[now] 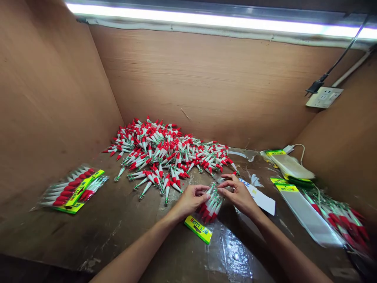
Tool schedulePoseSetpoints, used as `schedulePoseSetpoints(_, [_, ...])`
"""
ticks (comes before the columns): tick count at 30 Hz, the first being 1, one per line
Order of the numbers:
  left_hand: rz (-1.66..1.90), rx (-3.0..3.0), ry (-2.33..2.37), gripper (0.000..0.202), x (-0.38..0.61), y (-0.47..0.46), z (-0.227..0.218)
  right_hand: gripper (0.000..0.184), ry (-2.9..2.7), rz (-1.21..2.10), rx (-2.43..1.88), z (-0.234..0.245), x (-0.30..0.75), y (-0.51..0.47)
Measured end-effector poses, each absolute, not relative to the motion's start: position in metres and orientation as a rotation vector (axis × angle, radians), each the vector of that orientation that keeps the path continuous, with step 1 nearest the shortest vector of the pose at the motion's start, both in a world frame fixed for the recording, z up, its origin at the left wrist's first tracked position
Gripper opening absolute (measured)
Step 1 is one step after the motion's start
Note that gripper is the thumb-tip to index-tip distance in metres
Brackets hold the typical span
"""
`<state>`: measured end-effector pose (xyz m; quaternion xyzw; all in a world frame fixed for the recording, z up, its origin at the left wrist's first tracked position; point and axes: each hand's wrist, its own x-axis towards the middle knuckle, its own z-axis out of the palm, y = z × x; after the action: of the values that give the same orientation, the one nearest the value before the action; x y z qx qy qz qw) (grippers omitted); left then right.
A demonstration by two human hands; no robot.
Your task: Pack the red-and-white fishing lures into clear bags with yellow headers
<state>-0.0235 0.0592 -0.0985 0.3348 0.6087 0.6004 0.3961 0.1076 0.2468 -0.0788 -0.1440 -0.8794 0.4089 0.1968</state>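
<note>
A clear plastic bag of fishing lures (210, 210) lies between my hands, its yellow and green header card (198, 229) toward me. The red and white lures inside have their green hooked ends pointing away from me. My left hand (194, 199) pinches the bag's far left side, fingers bent around the film. At the far right, my right hand (238, 194) grips the bag's open-looking end between thumb and fingers. Just beyond my hands spreads a large pile of loose lures (167, 151).
Filled packs (70, 192) lie at the left. On the right are a flat bag (309, 212), a stack of bags (290, 165) and more lures (341, 220). A white card (262, 198) sits beside my right hand. Wooden panels (206, 82) surround the table; a plug (315, 86) hangs above.
</note>
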Motion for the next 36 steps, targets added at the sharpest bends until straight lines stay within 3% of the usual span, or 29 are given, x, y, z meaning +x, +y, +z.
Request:
schedulePoseSetpoints(7, [1.560,0.923,1.677,0.047,-0.022,0.062,-0.105,0.025,-2.550,1.020,-0.426,-0.076,0.109,0.243])
schedulePoseSetpoints(15, [1.568,0.995,1.708,0.042,-0.021,0.060,-0.101,0.018,-2.481,1.207,-0.358,-0.075,0.109,0.238])
schedulePoseSetpoints(20, [1.588,0.955,1.687,0.043,-0.019,0.059,-0.098,0.016,-2.505,1.139,-0.300,-0.067,0.111,0.227])
schedulePoseSetpoints(27, [1.603,0.836,1.515,0.066,-0.017,0.061,-0.100,0.013,-2.395,1.041,-0.296,-0.062,0.112,0.222])
schedulePoseSetpoints(33, [1.616,0.869,1.550,0.059,-0.017,0.063,-0.110,0.013,-2.481,0.996,-0.196,-0.061,0.113,0.216])
schedulePoseSetpoints(36, [1.614,0.890,1.591,0.045,-0.019,0.062,-0.108,0.012,-2.459,0.943,-0.155,-0.059,0.114,0.215])
